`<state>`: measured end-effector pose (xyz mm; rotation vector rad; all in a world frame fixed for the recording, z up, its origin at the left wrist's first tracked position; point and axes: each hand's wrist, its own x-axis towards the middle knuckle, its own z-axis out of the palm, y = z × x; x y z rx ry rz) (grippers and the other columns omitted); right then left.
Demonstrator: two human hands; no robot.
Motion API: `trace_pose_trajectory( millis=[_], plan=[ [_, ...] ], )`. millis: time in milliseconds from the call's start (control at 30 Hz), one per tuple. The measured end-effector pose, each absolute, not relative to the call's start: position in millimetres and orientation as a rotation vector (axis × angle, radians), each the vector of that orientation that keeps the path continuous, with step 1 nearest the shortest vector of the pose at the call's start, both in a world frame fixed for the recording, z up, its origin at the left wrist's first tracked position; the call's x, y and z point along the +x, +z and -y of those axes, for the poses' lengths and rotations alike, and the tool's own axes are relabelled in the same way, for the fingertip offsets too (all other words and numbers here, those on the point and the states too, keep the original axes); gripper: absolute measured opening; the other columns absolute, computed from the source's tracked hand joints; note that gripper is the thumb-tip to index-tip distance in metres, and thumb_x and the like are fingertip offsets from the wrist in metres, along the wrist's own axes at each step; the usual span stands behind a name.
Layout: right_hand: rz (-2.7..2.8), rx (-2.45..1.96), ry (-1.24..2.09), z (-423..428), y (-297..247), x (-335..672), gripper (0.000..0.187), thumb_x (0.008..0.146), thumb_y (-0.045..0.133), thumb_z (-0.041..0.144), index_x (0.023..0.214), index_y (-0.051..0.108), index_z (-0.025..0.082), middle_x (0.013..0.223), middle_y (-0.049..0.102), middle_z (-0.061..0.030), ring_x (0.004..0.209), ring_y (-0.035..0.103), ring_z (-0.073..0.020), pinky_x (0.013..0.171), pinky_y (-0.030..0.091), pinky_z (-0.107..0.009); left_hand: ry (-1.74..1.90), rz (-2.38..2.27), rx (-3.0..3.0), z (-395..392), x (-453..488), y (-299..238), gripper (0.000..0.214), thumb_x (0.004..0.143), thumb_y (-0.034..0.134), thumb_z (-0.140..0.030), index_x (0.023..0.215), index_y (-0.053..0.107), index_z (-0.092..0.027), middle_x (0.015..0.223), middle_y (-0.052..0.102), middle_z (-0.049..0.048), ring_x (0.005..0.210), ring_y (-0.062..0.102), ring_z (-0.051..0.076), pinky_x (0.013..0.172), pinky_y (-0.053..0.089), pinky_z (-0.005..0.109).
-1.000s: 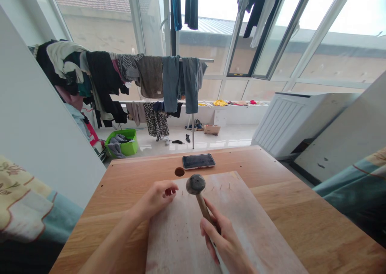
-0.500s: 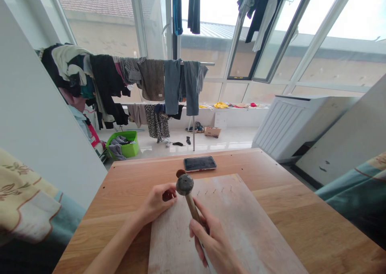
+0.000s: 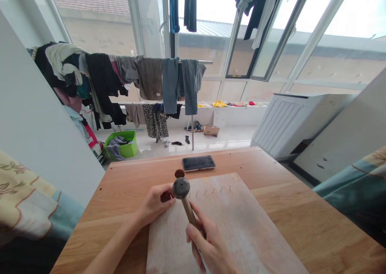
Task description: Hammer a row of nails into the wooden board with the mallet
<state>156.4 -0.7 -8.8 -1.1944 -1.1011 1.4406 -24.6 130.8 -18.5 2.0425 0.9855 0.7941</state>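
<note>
My right hand (image 3: 208, 238) is wrapped round the wooden handle of a hammer (image 3: 189, 211). Its dark, rounded head hangs over the far left part of a pale wooden board (image 3: 241, 230), right beside the fingertips of my left hand (image 3: 155, 203). Those fingers are curled into a pinch at the board's far left corner; the hammer head hides their tips, so what they hold cannot be made out. Several thin nails (image 3: 213, 191) stand in a row along the board's far side, to the right of the hammer head.
Beneath the board is a wooden table (image 3: 114, 197). A phone (image 3: 198, 163) lies beyond the board, with a round hole (image 3: 179, 173) in the tabletop near it. Farther off are a clothes rack (image 3: 193, 133), a green basket (image 3: 129, 147) and a white ribbed unit (image 3: 280, 121).
The hammer head has dropped slightly and shifted a little left, closer to my left fingertips. My left hand keeps its pinch, and the whole view has shifted slightly.
</note>
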Motion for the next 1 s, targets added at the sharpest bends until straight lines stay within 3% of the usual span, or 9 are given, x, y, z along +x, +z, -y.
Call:
trace_pose_trajectory(
  millis=[400,733,900,1000],
  plan=[
    [1.183,-1.231,1.448,-1,-8,154,0.068,0.088,0.053,0.04,0.153,0.04,0.021,0.071,0.057,0.0059,0.031,0.041,-0.0023,0.028,0.028,-0.013,0.83,-0.968,2.058,-133,-25,-20,0.01,0.074,0.056,-0.017,0.078,0.065,-0.015,0.069,0.057,-0.0026,0.064,0.049,0.012,0.06,0.039,0.02],
    [1.017,-1.137,1.516,4,2,159,0.073,0.086,0.064,0.053,0.145,0.042,0.018,0.07,0.057,0.0068,0.03,0.04,-0.0037,0.026,0.029,-0.016,0.791,-0.951,2.06,-134,-27,-22,0.025,0.077,0.061,-0.021,0.102,0.067,-0.018,0.08,0.065,-0.0016,0.069,0.057,0.013,0.066,0.048,0.022],
    [0.864,-1.125,1.364,30,3,188,0.059,0.089,0.06,0.065,0.123,0.053,0.017,0.064,0.062,0.0028,0.054,0.061,-0.0158,0.05,0.047,-0.025,0.848,-1.016,2.083,-133,-33,-22,0.038,0.079,0.068,-0.029,0.116,0.063,-0.021,0.1,0.069,0.0039,0.079,0.063,0.016,0.073,0.055,0.028],
    [0.858,-1.296,1.292,50,-6,211,0.054,0.085,0.063,0.069,0.106,0.062,0.019,0.07,0.065,-0.0004,0.065,0.059,-0.0163,0.059,0.046,-0.025,0.877,-1.119,2.155,-119,-43,-15,0.033,0.086,0.065,-0.033,0.117,0.063,-0.024,0.115,0.066,0.0069,0.098,0.066,0.021,0.084,0.058,0.033]
  ],
)
